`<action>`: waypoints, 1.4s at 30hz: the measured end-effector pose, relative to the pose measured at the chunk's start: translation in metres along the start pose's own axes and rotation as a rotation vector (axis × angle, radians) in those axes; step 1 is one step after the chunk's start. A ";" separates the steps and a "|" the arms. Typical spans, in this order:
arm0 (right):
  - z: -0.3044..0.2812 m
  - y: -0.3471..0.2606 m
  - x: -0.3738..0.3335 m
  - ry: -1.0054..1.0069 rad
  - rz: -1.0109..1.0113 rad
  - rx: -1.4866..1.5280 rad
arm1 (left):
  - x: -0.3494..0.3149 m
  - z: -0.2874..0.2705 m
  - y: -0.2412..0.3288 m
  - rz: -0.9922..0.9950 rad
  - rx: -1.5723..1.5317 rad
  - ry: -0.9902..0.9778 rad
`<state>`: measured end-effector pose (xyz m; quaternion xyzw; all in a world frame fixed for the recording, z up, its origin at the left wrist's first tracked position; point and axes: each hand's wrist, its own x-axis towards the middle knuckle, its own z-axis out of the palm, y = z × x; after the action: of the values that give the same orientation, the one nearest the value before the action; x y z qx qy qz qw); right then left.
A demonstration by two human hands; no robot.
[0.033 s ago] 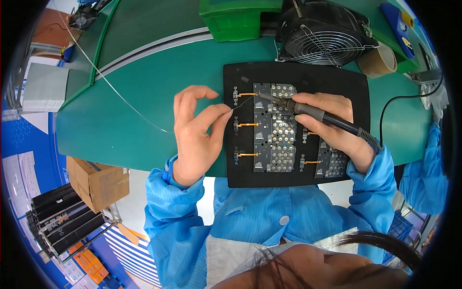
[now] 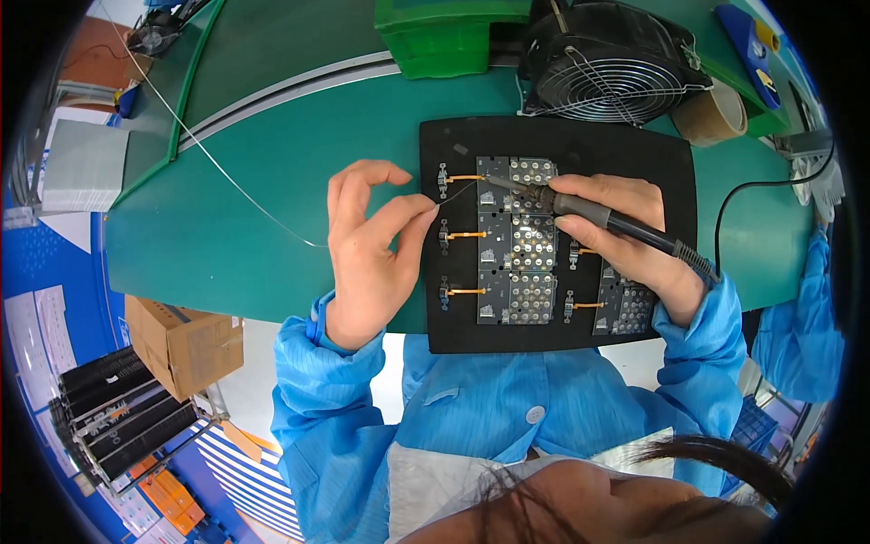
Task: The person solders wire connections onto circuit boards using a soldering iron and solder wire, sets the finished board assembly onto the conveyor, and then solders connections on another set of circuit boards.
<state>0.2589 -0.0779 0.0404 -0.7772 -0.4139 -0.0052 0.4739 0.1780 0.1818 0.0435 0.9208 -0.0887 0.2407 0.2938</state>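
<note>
Clearly, the left hand [image 2: 372, 245] has thumb and forefinger pinched on a thin grey metal wire [image 2: 460, 191], its other fingers spread and curled. The right hand [image 2: 625, 218] is clamped around the black-handled soldering iron [image 2: 609, 216]. The iron's tip and the wire's end come together over the dark rectangular circuit board with silver round contacts [image 2: 494, 197], beside its flat orange ribbon lead [image 2: 465, 177]; whether metal touches metal, I can't tell from here. That board heads the left-hand column of three, near the far left corner of the black rectangular mat [image 2: 571, 140]. More boards lie toward the mat's right edge, partly under the right hand.

What could go wrong, I'd judge: a slip of the wrist might scorch the ribbon, or too much wire fed in might bridge neighbouring joints. A tug on the iron's black cord [image 2: 719, 222] could jerk the tip.

The mat's near edge reaches the near edge of the green counter [image 2: 254, 236], close to the person's body. Leftward, the left hand has plenty of counter for drawing back. Beyond the mat's far right corner, the black wire-guarded fan [image 2: 603, 86] stands close, leaving the iron less room that way.
</note>
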 end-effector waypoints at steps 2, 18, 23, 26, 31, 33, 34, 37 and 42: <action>-0.001 -0.001 0.000 -0.021 0.054 0.033 | 0.001 0.004 -0.002 0.002 -0.011 0.000; -0.002 -0.003 0.003 -0.026 0.014 0.013 | 0.020 0.028 -0.015 -0.307 -0.381 -0.076; -0.001 -0.001 0.003 -0.025 0.020 0.009 | 0.016 0.048 -0.021 -0.320 -0.406 -0.115; -0.001 0.002 0.001 -0.007 0.015 0.033 | 0.017 0.054 -0.021 -0.278 -0.372 -0.127; -0.002 -0.001 0.002 -0.026 0.013 0.014 | 0.016 0.054 -0.018 -0.288 -0.378 -0.101; -0.002 -0.001 0.001 -0.032 0.014 0.010 | 0.015 0.056 -0.020 -0.291 -0.396 -0.090; -0.002 -0.001 0.001 -0.029 0.015 0.010 | 0.014 0.057 -0.022 -0.280 -0.404 -0.084; -0.003 -0.001 0.002 -0.030 0.025 -0.002 | 0.012 0.058 -0.023 -0.269 -0.409 -0.072; -0.002 0.000 0.002 -0.023 0.024 -0.002 | 0.013 0.058 -0.021 -0.270 -0.428 -0.057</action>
<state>0.2608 -0.0786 0.0425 -0.7827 -0.4098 0.0090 0.4683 0.2185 0.1647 -0.0016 0.8475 -0.0220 0.1489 0.5090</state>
